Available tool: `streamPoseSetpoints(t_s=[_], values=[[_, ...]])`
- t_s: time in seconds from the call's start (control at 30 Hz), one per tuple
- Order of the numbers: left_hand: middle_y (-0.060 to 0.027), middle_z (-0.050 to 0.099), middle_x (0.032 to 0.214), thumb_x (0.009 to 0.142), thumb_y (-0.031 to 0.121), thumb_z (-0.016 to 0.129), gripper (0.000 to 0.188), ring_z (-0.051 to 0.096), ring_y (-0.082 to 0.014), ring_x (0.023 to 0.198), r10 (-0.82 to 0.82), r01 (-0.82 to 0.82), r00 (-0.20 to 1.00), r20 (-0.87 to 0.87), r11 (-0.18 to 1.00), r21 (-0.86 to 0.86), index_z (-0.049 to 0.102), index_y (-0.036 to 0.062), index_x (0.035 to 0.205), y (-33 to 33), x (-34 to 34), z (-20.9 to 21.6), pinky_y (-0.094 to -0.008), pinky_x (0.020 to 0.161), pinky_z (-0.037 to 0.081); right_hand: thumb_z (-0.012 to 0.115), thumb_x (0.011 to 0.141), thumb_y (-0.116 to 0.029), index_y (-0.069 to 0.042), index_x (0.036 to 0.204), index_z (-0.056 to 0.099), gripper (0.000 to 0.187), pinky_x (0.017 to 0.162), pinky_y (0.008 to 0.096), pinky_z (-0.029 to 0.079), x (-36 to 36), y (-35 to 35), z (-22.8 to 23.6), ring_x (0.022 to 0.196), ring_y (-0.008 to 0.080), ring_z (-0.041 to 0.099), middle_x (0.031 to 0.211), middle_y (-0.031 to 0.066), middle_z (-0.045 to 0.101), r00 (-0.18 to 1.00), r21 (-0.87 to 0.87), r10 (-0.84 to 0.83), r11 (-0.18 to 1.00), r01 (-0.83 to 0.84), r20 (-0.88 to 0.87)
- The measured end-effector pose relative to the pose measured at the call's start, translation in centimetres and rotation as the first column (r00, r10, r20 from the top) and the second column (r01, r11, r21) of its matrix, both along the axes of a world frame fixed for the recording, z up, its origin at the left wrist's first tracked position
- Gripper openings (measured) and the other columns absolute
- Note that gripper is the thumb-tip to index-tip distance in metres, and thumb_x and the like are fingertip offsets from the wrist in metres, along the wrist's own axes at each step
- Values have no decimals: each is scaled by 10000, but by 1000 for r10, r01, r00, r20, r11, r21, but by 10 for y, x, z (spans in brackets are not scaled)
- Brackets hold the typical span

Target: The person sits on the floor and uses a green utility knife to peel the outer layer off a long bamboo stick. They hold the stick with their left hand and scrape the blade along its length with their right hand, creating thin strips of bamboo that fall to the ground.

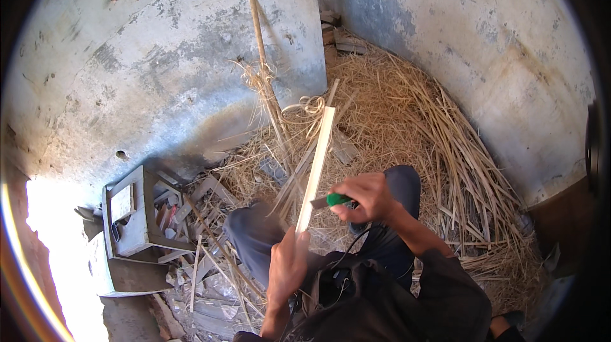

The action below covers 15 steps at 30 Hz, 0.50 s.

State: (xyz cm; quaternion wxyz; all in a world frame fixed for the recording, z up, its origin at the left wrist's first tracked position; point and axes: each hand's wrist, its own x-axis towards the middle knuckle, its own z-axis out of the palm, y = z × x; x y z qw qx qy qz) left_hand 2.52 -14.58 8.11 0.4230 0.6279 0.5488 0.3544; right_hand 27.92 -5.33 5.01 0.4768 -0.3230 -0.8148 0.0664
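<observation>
A long, flat, pale strip of wood or bamboo slants up and away from me, its far end beyond my knees. My left hand is closed around the strip's near end. In my right hand is a knife with a green handle, gripped in a closed fist. Its short dark blade points left and meets the right edge of the strip, a little above my left hand. Thin curled shavings lie beyond the strip's far end.
Loose straw-like shavings cover the floor ahead, with long thin strips heaped along the right wall. A pole leans on the far wall. At left stands a worn wooden box-like frame holding small items, with scrap wood beside it.
</observation>
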Motion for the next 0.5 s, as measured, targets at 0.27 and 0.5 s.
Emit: streamPoseSetpoints(t_s=[0.27, 0.5], values=[[-275, 603, 775, 1153, 138, 530, 227, 547, -451, 649, -5, 6, 999, 42, 1000, -7, 571, -61, 1054, 4, 10, 13, -471, 638, 453, 856, 919, -385, -92, 990, 799, 307, 583, 349, 580, -20, -12, 0, 619, 213, 723, 779, 23, 747, 999, -11, 17, 1000, -16, 35], [-265, 596, 751, 1162, 170, 502, 262, 539, -418, 629, -11, 12, 999, 37, 999, -46, 615, -66, 1156, -3, 6, 15, -468, 638, 449, 859, 920, -429, -120, 956, 806, 316, 548, 322, 530, -13, -8, 10, 575, 162, 671, 742, -13, 714, 995, 97, -46, 995, 37, 89]])
